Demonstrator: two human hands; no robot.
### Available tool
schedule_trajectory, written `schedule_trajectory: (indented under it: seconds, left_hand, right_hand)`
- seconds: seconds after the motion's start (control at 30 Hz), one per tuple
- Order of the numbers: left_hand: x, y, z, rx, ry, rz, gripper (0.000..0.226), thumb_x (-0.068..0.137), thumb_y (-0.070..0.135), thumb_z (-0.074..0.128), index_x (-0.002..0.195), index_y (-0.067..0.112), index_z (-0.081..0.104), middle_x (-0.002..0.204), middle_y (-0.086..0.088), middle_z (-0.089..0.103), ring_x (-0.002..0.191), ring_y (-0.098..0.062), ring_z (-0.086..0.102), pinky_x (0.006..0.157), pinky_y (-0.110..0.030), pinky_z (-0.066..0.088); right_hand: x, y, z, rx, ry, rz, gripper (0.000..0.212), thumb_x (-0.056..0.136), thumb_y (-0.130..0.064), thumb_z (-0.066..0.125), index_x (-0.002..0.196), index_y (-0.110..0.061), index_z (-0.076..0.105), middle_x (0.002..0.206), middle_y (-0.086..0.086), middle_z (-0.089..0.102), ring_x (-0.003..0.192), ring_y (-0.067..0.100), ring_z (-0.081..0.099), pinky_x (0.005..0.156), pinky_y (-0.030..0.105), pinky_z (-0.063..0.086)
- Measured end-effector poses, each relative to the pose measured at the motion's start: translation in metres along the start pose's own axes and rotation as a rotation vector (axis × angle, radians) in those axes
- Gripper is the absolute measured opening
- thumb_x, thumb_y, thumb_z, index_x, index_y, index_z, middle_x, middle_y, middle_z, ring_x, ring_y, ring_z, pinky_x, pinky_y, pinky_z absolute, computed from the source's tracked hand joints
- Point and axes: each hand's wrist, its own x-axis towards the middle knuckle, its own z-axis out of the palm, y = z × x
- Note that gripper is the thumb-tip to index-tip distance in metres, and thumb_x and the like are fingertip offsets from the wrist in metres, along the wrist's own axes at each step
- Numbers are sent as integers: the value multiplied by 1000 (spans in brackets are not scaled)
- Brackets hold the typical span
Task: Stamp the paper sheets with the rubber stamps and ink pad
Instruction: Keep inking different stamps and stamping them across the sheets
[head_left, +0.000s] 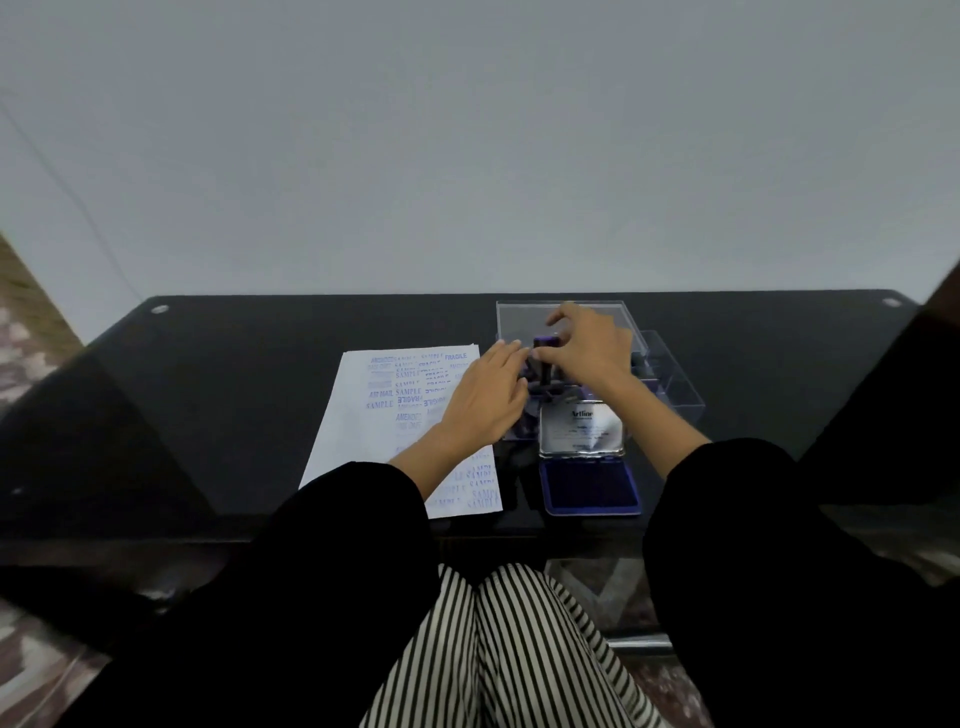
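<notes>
My right hand (587, 348) pinches a rubber stamp (546, 344) over the clear box (571, 314). My left hand (485, 402) has its fingers (506, 353) straight, just beside that stamp. The stamped paper sheet (374, 431) lies to the left, and the open ink pad (589, 488) sits nearer me on the counter (234, 389).

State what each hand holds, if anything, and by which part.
The right hand pinches a rubber stamp near its upper end, over the clear box. The left hand, fingers straight, holds nothing.
</notes>
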Motion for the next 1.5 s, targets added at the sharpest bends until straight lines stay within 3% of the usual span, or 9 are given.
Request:
schedule_trajectory:
  seconds: [0.33,0.6,0.73,1.07,1.23,1.5]
  left_hand:
    - [-30,16,-13,-12,-2,21,41,98,15,37,138,5,39,146,-10,38,139,-23,31,114,-29,22]
    - [-62,15,18,-50,-59,-38,43,99,17,35,142,7,36,151,-7,32,142,-18,25,115,-26,18]
    - [-78,15,39,-69,-1,-49,46,100,17,34,144,9,30,155,-5,23,144,-16,19,117,-26,14]
    - [-99,12,68,-27,-79,-56,47,101,22,28,147,10,23,156,-3,21,145,-14,14,120,-29,10]
    - [-95,12,72,12,-104,-63,47,101,22,27,147,11,22,155,-3,22,145,-16,14,120,-34,12]
    - [-93,15,74,111,-130,-54,47,102,23,22,148,12,20,156,-1,20,146,-15,12,120,-34,8]
  right_hand:
    - [-58,11,-24,89,76,-3,38,79,-41,69,112,-28,58,95,-5,71,100,16,62,99,38,31]
    - [-96,38,-11,142,58,31,35,77,-37,73,108,-26,61,95,-4,70,97,16,63,101,42,36]
    - [-107,50,3,153,60,42,34,75,-35,74,105,-26,61,97,-6,70,98,16,64,99,45,40]
    - [-129,61,19,84,78,41,32,85,-32,64,116,-29,56,108,-3,56,100,16,59,111,46,25]
    - [-131,64,24,-1,67,-31,29,88,-30,58,116,-26,53,107,-1,51,102,16,53,105,39,27]
    - [-130,64,39,-118,75,-116,18,92,-21,49,109,-18,45,108,0,57,102,18,55,97,39,35]
